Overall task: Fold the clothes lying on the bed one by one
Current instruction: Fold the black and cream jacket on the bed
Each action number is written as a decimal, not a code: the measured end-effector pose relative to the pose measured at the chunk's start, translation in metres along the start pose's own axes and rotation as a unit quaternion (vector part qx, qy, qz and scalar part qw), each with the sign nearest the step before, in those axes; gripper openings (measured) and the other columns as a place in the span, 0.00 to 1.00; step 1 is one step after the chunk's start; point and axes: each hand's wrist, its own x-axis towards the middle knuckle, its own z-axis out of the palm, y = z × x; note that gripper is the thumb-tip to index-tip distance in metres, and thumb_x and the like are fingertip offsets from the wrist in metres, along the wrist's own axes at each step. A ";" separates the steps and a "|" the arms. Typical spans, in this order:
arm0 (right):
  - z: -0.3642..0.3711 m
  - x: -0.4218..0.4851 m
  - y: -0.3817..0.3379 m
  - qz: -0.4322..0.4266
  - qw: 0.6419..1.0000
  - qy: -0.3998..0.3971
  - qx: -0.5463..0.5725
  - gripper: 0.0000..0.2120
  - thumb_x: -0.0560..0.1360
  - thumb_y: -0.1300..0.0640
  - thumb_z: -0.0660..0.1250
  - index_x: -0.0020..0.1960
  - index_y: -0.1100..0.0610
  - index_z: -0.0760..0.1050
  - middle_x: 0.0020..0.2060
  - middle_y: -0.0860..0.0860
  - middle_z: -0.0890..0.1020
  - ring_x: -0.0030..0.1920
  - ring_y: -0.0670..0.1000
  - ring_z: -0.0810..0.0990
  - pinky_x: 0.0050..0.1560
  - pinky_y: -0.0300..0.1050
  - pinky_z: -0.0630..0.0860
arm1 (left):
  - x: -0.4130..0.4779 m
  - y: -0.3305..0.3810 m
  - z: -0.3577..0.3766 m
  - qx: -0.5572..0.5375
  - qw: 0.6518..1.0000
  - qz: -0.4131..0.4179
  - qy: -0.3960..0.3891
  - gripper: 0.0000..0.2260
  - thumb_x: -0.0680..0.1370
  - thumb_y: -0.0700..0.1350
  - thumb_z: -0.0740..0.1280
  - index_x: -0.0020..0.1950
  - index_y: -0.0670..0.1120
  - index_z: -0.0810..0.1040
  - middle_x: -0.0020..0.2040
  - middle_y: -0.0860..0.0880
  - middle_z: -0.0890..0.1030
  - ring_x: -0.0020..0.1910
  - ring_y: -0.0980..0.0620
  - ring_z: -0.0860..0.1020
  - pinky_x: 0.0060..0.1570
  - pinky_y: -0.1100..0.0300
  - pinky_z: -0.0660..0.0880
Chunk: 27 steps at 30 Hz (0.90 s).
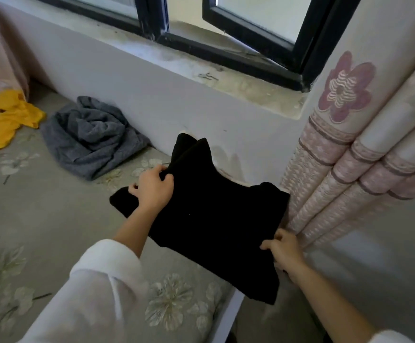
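A black garment (pixel 209 219) lies spread over the right corner of the bed (pixel 40 219), part of it hanging past the bed's edge. My left hand (pixel 153 188) grips a fold of it at its left side, fingers curled round the cloth. My right hand (pixel 284 252) pinches its near right edge, close to the curtain. A crumpled grey garment (pixel 90 137) lies against the wall further left. A yellow garment (pixel 3 117) lies at the far left.
A pale wall with a window sill (pixel 226 80) and a black-framed window runs along the bed's far side. A pink flowered curtain (pixel 350 154) hangs in folds at the right, touching the black garment. The bedsheet is grey with flower prints.
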 end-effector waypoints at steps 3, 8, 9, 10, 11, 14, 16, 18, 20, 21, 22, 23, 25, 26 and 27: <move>-0.001 0.027 0.006 0.028 0.999 0.003 0.027 0.05 0.72 0.64 0.68 0.45 0.55 0.75 0.41 0.53 0.81 0.43 0.54 0.81 0.47 0.51 0.79 | 0.037 0.020 0.023 0.017 0.999 0.013 0.040 0.11 0.77 0.46 0.59 0.56 0.52 0.76 0.54 0.48 0.78 0.58 0.45 0.72 0.68 0.43 0.53; 0.006 0.065 0.015 0.062 0.997 0.051 -0.009 0.08 0.78 0.60 0.62 0.40 0.60 0.69 0.37 0.54 0.76 0.36 0.52 0.76 0.39 0.43 0.72 | 0.073 0.005 0.073 0.068 0.995 -0.067 -0.007 0.21 0.79 0.48 0.59 0.72 0.52 0.65 0.70 0.45 0.69 0.71 0.42 0.64 0.72 0.39 0.47; 0.008 0.070 0.015 0.060 0.996 0.062 -0.034 0.08 0.78 0.60 0.61 0.40 0.60 0.69 0.36 0.55 0.75 0.35 0.53 0.75 0.37 0.42 0.69 | 0.074 -0.002 0.084 0.103 0.991 -0.075 -0.044 0.24 0.79 0.49 0.59 0.75 0.51 0.61 0.74 0.44 0.64 0.73 0.42 0.60 0.72 0.39 0.48; 0.010 0.074 0.013 0.054 0.994 0.065 -0.067 0.07 0.78 0.59 0.62 0.43 0.61 0.69 0.38 0.55 0.76 0.37 0.53 0.75 0.37 0.41 0.67 | 0.074 -0.008 0.094 0.127 0.986 -0.072 -0.081 0.26 0.79 0.50 0.60 0.77 0.51 0.57 0.77 0.44 0.59 0.75 0.41 0.55 0.73 0.40 0.49; 0.013 0.075 0.010 0.046 0.991 0.058 -0.108 0.07 0.78 0.58 0.62 0.45 0.62 0.69 0.39 0.55 0.77 0.38 0.53 0.76 0.35 0.41 0.67 | 0.072 -0.013 0.104 0.139 0.982 -0.059 -0.112 0.28 0.80 0.50 0.60 0.78 0.50 0.54 0.78 0.44 0.55 0.76 0.41 0.52 0.73 0.42 0.51; 0.025 0.084 -0.004 -0.030 0.979 0.013 -0.203 0.06 0.77 0.54 0.62 0.45 0.57 0.70 0.40 0.51 0.77 0.37 0.47 0.75 0.34 0.43 0.70 | 0.072 -0.026 0.132 0.146 0.975 -0.002 -0.170 0.29 0.81 0.52 0.59 0.78 0.52 0.51 0.79 0.45 0.49 0.77 0.42 0.46 0.73 0.44 0.54; 0.035 0.094 -0.019 -0.106 0.972 -0.013 -0.211 0.08 0.78 0.53 0.62 0.54 0.55 0.72 0.51 0.50 0.76 0.48 0.47 0.76 0.46 0.43 0.74 | 0.076 -0.030 0.148 0.155 0.968 0.024 -0.196 0.29 0.80 0.54 0.59 0.78 0.56 0.50 0.79 0.47 0.46 0.77 0.41 0.44 0.73 0.44 0.52; 0.041 0.113 -0.029 -0.163 0.951 -0.011 -0.262 0.19 0.79 0.52 0.61 0.68 0.55 0.67 0.66 0.51 0.70 0.64 0.51 0.69 0.61 0.46 0.70 | 0.080 -0.034 0.165 0.165 0.960 0.029 -0.223 0.30 0.80 0.58 0.59 0.77 0.60 0.48 0.79 0.49 0.41 0.76 0.39 0.40 0.72 0.40 0.49; 0.043 0.136 -0.033 -0.142 0.931 -0.008 -0.337 0.28 0.79 0.49 0.59 0.76 0.54 0.56 0.76 0.53 0.57 0.74 0.56 0.55 0.71 0.54 0.61 | 0.082 -0.043 0.183 0.183 0.951 0.001 -0.250 0.33 0.77 0.64 0.58 0.76 0.63 0.43 0.78 0.49 0.35 0.75 0.37 0.36 0.70 0.35 0.45; 0.043 0.148 -0.032 -0.107 0.924 -0.016 -0.368 0.32 0.79 0.47 0.59 0.78 0.53 0.50 0.77 0.54 0.50 0.76 0.58 0.50 0.73 0.56 0.56 | 0.081 -0.051 0.191 0.202 0.944 -0.017 -0.260 0.36 0.75 0.67 0.58 0.76 0.64 0.40 0.77 0.48 0.32 0.74 0.36 0.33 0.70 0.34 0.44; 0.043 0.160 -0.027 -0.076 0.916 -0.027 -0.393 0.34 0.79 0.46 0.58 0.78 0.53 0.45 0.78 0.55 0.46 0.77 0.59 0.46 0.74 0.58 0.53 | 0.079 -0.060 0.199 0.228 0.936 -0.028 -0.265 0.39 0.74 0.70 0.58 0.75 0.63 0.37 0.76 0.47 0.30 0.73 0.36 0.32 0.69 0.33 0.43; 0.044 0.169 -0.021 -0.053 0.908 -0.043 -0.413 0.36 0.79 0.44 0.58 0.78 0.53 0.42 0.78 0.56 0.44 0.77 0.60 0.43 0.74 0.59 0.51 | 0.076 -0.070 0.205 0.255 0.930 -0.029 -0.263 0.42 0.72 0.71 0.58 0.75 0.63 0.34 0.75 0.46 0.28 0.73 0.35 0.30 0.69 0.32 0.43; 0.047 0.186 -0.008 -0.020 0.906 -0.090 -0.413 0.37 0.79 0.43 0.57 0.78 0.52 0.39 0.78 0.55 0.41 0.77 0.60 0.41 0.74 0.62 0.50 | 0.073 -0.084 0.213 0.288 0.925 -0.022 -0.245 0.44 0.71 0.73 0.57 0.73 0.62 0.30 0.74 0.46 0.26 0.72 0.35 0.29 0.68 0.32 0.43; 0.048 0.192 -0.003 -0.005 0.912 -0.117 -0.393 0.38 0.79 0.42 0.58 0.78 0.50 0.39 0.78 0.54 0.40 0.77 0.60 0.41 0.74 0.62 0.51 | 0.073 -0.086 0.216 0.298 0.924 -0.021 -0.238 0.44 0.71 0.73 0.56 0.73 0.62 0.29 0.73 0.46 0.25 0.72 0.35 0.29 0.68 0.31 0.43; 0.049 0.198 0.001 0.009 0.920 -0.137 -0.366 0.38 0.78 0.42 0.59 0.78 0.49 0.40 0.78 0.53 0.40 0.77 0.59 0.42 0.73 0.62 0.53 | 0.073 -0.087 0.218 0.304 0.923 -0.022 -0.235 0.44 0.71 0.73 0.56 0.73 0.62 0.28 0.73 0.45 0.25 0.72 0.35 0.29 0.68 0.32 0.43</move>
